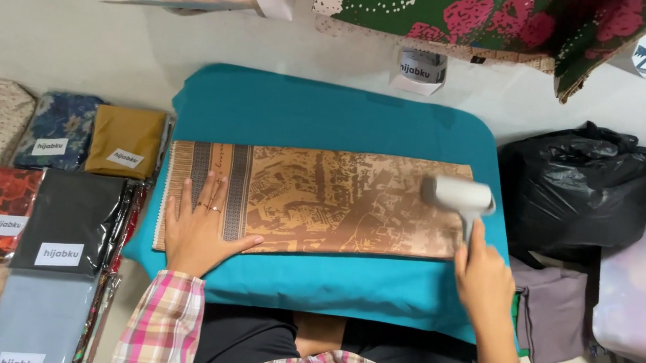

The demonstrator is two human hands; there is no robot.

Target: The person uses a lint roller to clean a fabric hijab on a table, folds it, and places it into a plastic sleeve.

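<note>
Brown patterned cloth (320,202), frame centre: left hand (199,227) flat, open, pinning; right hand (483,271) grips white steamer (460,197). Pressing underway; next pass prob. needs leftward sweep.

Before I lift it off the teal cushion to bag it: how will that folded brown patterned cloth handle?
The brown patterned cloth is probably floppy: thin, lying flat. Likely light. It may slide or unfold, since the left hand pins one end while the right hand works a white handheld appliance.

A folded cloth (320,202) lies on a padded board (340,117), packaged fabrics (69,222) to its left (bag (578,196) right).
</note>
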